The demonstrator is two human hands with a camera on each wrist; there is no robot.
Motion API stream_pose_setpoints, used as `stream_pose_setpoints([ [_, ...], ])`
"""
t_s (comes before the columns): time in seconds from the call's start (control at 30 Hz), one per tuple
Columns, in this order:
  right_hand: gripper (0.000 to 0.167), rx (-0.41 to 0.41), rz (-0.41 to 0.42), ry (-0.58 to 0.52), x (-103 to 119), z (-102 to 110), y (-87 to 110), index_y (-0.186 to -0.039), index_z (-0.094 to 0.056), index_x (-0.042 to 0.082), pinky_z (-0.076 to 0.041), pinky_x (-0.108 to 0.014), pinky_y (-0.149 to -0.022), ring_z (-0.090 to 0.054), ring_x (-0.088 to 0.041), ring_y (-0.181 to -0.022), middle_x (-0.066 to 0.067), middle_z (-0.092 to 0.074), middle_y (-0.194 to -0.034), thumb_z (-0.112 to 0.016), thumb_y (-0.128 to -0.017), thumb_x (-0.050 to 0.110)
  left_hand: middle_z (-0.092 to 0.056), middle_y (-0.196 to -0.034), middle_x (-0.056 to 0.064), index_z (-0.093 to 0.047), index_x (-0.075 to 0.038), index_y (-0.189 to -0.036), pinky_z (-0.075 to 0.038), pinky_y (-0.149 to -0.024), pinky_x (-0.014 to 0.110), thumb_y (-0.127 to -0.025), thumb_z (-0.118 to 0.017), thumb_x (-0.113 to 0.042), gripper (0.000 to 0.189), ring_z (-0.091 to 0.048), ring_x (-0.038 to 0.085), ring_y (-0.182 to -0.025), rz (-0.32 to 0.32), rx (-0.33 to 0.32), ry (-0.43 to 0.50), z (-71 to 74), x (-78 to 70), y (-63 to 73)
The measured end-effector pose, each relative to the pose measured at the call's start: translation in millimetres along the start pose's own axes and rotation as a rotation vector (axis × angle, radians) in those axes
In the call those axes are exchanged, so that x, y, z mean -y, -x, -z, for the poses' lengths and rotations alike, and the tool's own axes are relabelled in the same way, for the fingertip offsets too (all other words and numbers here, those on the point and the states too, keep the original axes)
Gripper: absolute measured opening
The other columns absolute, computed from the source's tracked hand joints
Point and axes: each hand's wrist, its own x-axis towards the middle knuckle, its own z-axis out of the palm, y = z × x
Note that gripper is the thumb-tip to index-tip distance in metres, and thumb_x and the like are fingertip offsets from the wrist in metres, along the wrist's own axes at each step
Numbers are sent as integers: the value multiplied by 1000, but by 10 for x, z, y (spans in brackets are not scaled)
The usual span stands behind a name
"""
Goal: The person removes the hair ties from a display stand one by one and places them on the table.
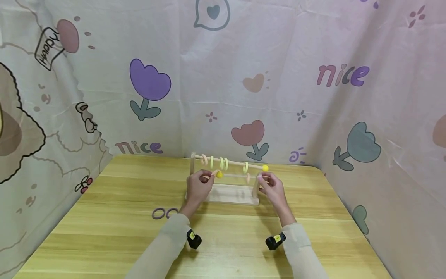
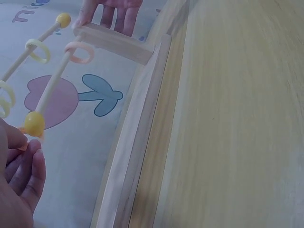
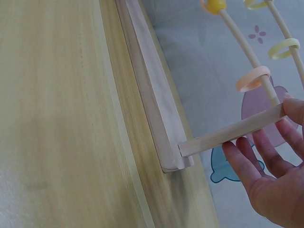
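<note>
A wooden rack [image 1: 231, 195] stands on the table, with two rods carrying thin rings. My left hand [image 1: 199, 188] pinches a peach ring [image 1: 215, 172] at the yellow ball [image 2: 34, 123] ending the lower rod; whether the rod passes through this ring is unclear. Another peach ring [image 3: 253, 79] hangs on that rod near the right upright [image 3: 232, 129]. My right hand [image 1: 275, 189] holds the top of this upright between thumb and fingers. On the upper rod [image 1: 235, 161] hang a peach ring [image 1: 204, 159] and several yellow-green rings [image 1: 211, 162]; a yellow ball [image 1: 265, 168] caps its right end.
Two purple rings [image 1: 158, 213] lie on the wooden table [image 1: 122, 240], left of the rack; my left forearm partly covers one. A printed cloth [image 1: 209, 77] hangs behind the table. Each wrist bears a small black camera [image 1: 194, 239].
</note>
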Motion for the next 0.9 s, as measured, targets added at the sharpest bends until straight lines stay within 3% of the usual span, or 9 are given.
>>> stream_pose_setpoints([
  [0.23,40,-2,-4,1,4,-6,-8,-134,-61,3,-62,-44,-98,-66,-31,-117,-22,-63,-132,-67,-102,26,-78,-84,15,-77,0,-90,-55,-52,18,-88,-78,-7,7,-68,12,-61,-32,27,-1,92,-7,7],
  [0.43,39,-1,-9,4,17,-3,-7,-133,-61,4,-62,-43,-97,-66,-32,-118,-22,-63,-133,-67,-102,25,-77,-83,16,-76,0,-90,-55,-52,18,-88,-78,-6,6,-67,10,-62,-15,50,12,157,-5,17],
  [0.9,39,1,-3,3,6,-7,-6,-133,-61,4,-62,-45,-98,-65,-34,-119,-23,-63,-133,-68,-102,26,-77,-81,15,-76,1,-91,-54,-51,19,-89,-77,-6,7,-67,11,-60,-48,58,-3,231,-23,75],
])
